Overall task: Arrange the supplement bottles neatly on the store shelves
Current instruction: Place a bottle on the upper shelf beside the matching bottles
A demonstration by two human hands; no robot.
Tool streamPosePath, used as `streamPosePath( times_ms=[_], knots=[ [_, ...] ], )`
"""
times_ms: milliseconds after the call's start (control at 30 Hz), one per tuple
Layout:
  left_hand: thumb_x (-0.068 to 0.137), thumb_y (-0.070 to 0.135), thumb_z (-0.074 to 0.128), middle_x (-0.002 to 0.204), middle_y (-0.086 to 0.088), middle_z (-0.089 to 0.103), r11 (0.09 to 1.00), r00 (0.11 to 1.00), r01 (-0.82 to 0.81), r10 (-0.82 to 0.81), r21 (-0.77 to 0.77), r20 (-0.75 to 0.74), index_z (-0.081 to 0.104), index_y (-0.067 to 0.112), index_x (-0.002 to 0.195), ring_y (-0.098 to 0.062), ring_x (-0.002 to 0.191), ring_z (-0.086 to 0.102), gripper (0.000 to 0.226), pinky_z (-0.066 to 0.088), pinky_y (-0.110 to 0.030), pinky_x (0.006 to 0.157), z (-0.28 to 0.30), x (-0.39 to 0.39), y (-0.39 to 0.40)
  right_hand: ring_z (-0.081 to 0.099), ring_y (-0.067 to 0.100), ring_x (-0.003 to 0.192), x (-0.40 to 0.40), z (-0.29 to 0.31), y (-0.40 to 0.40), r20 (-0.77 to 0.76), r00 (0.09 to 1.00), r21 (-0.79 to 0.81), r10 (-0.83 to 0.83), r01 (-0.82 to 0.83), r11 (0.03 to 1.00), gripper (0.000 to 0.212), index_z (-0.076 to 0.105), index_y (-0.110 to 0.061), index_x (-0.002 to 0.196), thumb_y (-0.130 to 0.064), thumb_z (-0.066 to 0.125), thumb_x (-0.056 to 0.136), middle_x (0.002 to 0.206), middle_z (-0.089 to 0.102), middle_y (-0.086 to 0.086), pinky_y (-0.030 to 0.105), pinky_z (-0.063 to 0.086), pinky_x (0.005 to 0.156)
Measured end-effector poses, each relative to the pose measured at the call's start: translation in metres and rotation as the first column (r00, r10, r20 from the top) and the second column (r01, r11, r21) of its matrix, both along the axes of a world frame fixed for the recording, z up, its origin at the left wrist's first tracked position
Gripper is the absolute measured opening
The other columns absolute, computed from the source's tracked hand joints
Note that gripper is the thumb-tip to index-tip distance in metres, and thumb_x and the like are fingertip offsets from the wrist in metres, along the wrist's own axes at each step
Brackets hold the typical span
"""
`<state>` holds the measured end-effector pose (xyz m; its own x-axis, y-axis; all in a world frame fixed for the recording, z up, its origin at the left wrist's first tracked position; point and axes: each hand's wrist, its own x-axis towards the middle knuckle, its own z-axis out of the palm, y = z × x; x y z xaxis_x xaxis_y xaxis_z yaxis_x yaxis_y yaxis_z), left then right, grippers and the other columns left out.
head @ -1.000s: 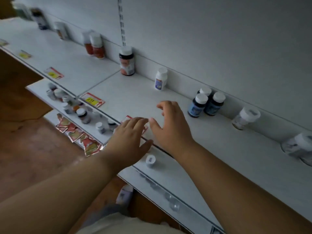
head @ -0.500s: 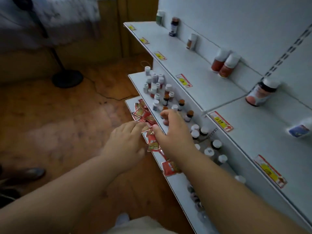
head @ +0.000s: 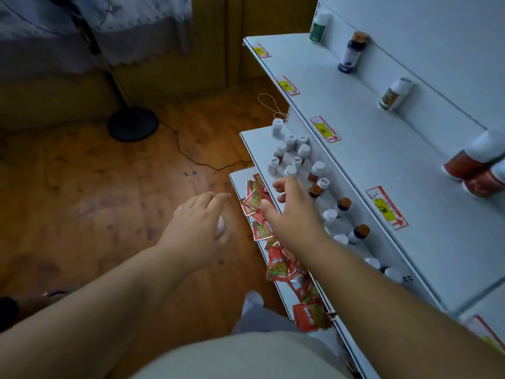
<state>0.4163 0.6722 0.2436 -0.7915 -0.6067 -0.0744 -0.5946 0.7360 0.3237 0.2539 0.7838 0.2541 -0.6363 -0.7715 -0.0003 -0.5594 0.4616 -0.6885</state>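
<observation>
- Shelves (head: 363, 160): white, smooth, tiered; yellow-red price tags (head: 386, 207) along the edges.
- Supplement bottles (head: 291, 151): small, cylindrical, white-capped, clustered on the middle tier; larger ones line the top tier.
- Sachets (head: 276, 265): red, glossy, strewn on the lowest tier.
- Right hand (head: 293, 212): empty, fingers spread, now further over the bottles.
- Left hand (head: 199, 225): palm down; grip unclear; drawn away from the shelf edge.

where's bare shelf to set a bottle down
The top shelf is mostly bare between the price tags at its front edge and the few bottles along the back wall. The middle shelf's small bottles and the red sachets below are crowded.
</observation>
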Motion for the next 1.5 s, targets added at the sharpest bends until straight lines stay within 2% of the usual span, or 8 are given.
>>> streamPosePath(
  times_ms=[300, 433, 633, 733, 1033, 1300, 1400, 1500],
  knots=[
    [0.094, 0.05, 0.048, 0.152, 0.007, 0.032, 0.998, 0.997, 0.062, -0.061, -0.016, 0.041, 0.022, 0.031, 0.15, -0.018, 0.141, 0.027, 0.065, 0.025, -0.037, 0.114, 0.006, -0.061, -0.174, 0.051, 0.01, 0.107, -0.053, -0.007, -0.174, 0.033, 0.999, -0.017, 0.013, -0.013, 1.0, 0.037, 0.046, -0.024, 0.126, -0.034, 0.061, 0.094, 0.123, 0.049, -0.004, 0.023, 0.047, 0.085],
    [0.094, 0.049, 0.048, 0.153, 0.008, 0.031, 0.981, 0.981, 0.193, -0.193, -0.004, 0.036, 0.021, 0.033, 0.15, -0.017, 0.142, 0.026, 0.064, 0.025, -0.037, 0.114, -0.007, -0.092, -0.266, 0.049, 0.008, 0.106, -0.068, -0.025, -0.249, 0.037, 0.992, -0.006, -0.123, 0.123, 0.992, 0.036, 0.046, -0.025, 0.124, -0.034, 0.063, 0.093, 0.12, 0.047, -0.006, 0.019, 0.042, 0.079],
    [0.094, 0.051, 0.047, 0.154, 0.008, 0.03, 0.908, 0.898, 0.419, -0.415, 0.007, 0.147, 0.019, 0.033, 0.151, -0.018, 0.143, 0.026, 0.066, 0.024, -0.037, 0.115, -0.006, -0.134, -0.376, 0.05, 0.009, 0.105, -0.078, -0.035, -0.331, 0.102, 0.932, 0.006, -0.348, 0.35, 0.937, 0.038, 0.046, -0.023, 0.125, -0.034, 0.065, 0.092, 0.121, 0.047, -0.005, 0.026, 0.05, 0.086],
    [0.094, 0.05, 0.049, 0.154, 0.006, 0.032, 0.855, 0.84, 0.517, -0.517, 0.048, 0.163, 0.02, 0.032, 0.15, -0.02, 0.142, 0.028, 0.066, 0.026, -0.038, 0.115, -0.012, -0.17, -0.413, 0.051, 0.009, 0.106, -0.094, -0.046, -0.355, 0.132, 0.876, 0.058, -0.465, 0.461, 0.885, 0.04, 0.046, -0.023, 0.127, -0.034, 0.065, 0.093, 0.122, 0.048, -0.005, 0.018, 0.048, 0.079],
    [0.091, 0.047, 0.055, 0.149, 0.003, 0.04, 0.801, 0.794, 0.589, -0.598, 0.109, 0.111, 0.027, 0.03, 0.147, -0.022, 0.136, 0.037, 0.064, 0.033, -0.041, 0.111, -0.095, -0.291, -0.49, 0.055, 0.016, 0.111, -0.17, -0.132, -0.419, 0.12, 0.766, 0.166, -0.632, 0.612, 0.773, 0.04, 0.048, -0.022, 0.125, -0.033, 0.067, 0.091, 0.128, 0.051, 0.001, 0.027, 0.049, 0.083],
    [0.089, 0.052, 0.059, 0.149, 0.003, 0.039, 0.665, 0.65, 0.735, -0.746, 0.13, 0.145, 0.025, 0.033, 0.146, -0.024, 0.134, 0.039, 0.07, 0.036, -0.042, 0.108, -0.196, -0.354, -0.577, 0.055, 0.016, 0.119, -0.205, -0.215, -0.503, 0.019, 0.6, 0.234, -0.8, 0.775, 0.587, 0.046, 0.048, -0.023, 0.127, -0.038, 0.069, 0.09, 0.135, 0.05, 0.001, 0.019, 0.041, 0.08],
    [0.089, 0.052, 0.058, 0.152, 0.002, 0.035, 0.59, 0.574, 0.802, -0.805, 0.099, 0.15, 0.023, 0.031, 0.148, -0.025, 0.137, 0.035, 0.071, 0.034, -0.043, 0.109, -0.232, -0.383, -0.601, 0.055, 0.019, 0.12, -0.228, -0.248, -0.529, -0.041, 0.54, 0.227, -0.841, 0.824, 0.519, 0.045, 0.049, -0.023, 0.127, -0.039, 0.069, 0.09, 0.134, 0.05, 0.003, 0.022, 0.043, 0.085],
    [0.09, 0.053, 0.055, 0.152, 0.0, 0.034, 0.553, 0.542, 0.832, -0.827, 0.042, 0.152, 0.023, 0.03, 0.149, -0.026, 0.137, 0.034, 0.071, 0.034, -0.043, 0.109, -0.265, -0.41, -0.612, 0.055, 0.022, 0.117, -0.254, -0.28, -0.543, -0.114, 0.538, 0.263, -0.835, 0.827, 0.496, 0.045, 0.05, -0.023, 0.129, -0.04, 0.068, 0.091, 0.133, 0.048, 0.005, 0.023, 0.037, 0.083]
  ],
)
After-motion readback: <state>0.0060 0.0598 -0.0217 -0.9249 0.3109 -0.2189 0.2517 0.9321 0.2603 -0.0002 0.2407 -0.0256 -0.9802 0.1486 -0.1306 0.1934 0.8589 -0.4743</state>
